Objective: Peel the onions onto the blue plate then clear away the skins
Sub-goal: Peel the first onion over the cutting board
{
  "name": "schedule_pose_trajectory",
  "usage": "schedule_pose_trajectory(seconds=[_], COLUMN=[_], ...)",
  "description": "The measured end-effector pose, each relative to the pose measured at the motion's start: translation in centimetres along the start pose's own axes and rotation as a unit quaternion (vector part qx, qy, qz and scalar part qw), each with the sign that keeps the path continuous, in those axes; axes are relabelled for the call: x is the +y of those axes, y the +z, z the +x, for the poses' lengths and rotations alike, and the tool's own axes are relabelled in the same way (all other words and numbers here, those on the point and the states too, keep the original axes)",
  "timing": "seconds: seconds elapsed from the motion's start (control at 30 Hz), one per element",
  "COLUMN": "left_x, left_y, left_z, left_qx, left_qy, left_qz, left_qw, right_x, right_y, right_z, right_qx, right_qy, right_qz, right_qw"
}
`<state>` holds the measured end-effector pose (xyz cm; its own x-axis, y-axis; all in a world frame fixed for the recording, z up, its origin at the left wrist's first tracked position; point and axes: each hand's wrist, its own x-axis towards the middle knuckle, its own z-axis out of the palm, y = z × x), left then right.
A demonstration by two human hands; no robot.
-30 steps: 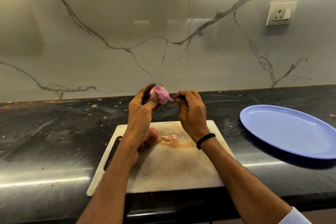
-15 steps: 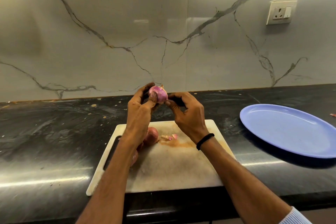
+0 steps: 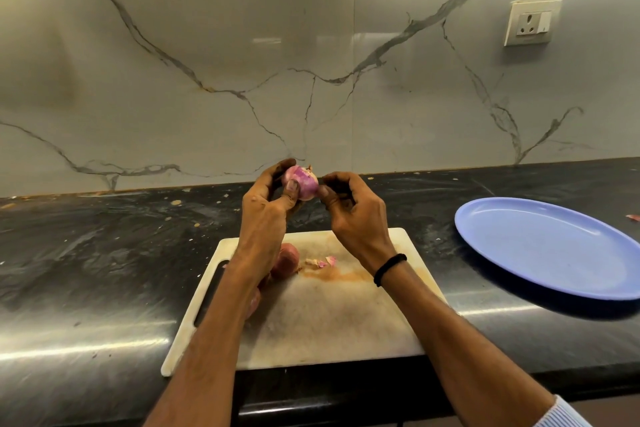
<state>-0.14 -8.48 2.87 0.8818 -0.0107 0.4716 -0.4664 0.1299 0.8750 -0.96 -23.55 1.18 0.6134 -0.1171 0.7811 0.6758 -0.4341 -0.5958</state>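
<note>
Head view: onion [image 3: 300,184], small and rounded, is held up in the air above the far edge of the cutting board [image 3: 329,322], in front of the marble backsplash [image 3: 207,45]. Its surface is glossy pink-purple with paler streaks, and a dry, ragged tuft sticks up at its top. The left hand [image 3: 268,211] grips it, fingers curled round the far side and the thumb pressed on the near face. The right hand [image 3: 353,215] meets it from the right with fingers curled and the thumb tip against the onion's side, pinching there; whether a flap of skin lies between the fingertips is too small to tell. A black band [image 3: 389,269] circles the right wrist.

Below the left forearm, two reddish-brown unpeeled onions [image 3: 287,260] lie on the board, partly hidden by the arm. Just beside them sit a few pale pink skin scraps [image 3: 320,262], next to an orange-brown stain on the white surface. The board rests on a dark, speckled counter [image 3: 86,270], its handle slot on the left side.

The blue plate [image 3: 554,253], oval and shallow, lies on the counter well to the right of the board, with nothing on it. A white wall socket [image 3: 530,22] is fixed high on the backsplash at the right.
</note>
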Motion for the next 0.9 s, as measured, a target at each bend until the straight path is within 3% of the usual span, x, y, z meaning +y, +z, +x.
schedule_pose_trajectory(seconds=[0.3, 0.53, 0.9], left_x=[-0.1, 0.1, 0.4], left_y=[0.0, 0.1, 0.4], left_z=[0.0, -0.1, -0.1], left_qx=[-0.003, -0.012, -0.007], left_qy=[0.01, -0.003, -0.035], left_qz=[0.036, -0.004, -0.024], left_qw=[0.999, 1.0, 0.999], right_x=[0.1, 0.8, 0.9], right_y=[0.0, -0.3, -0.2], right_z=[0.0, 0.2, 0.2], right_qx=[0.008, 0.037, 0.041], right_qy=[0.014, 0.018, -0.04], right_qz=[0.011, -0.035, -0.05], right_qw=[1.0, 0.999, 0.997])
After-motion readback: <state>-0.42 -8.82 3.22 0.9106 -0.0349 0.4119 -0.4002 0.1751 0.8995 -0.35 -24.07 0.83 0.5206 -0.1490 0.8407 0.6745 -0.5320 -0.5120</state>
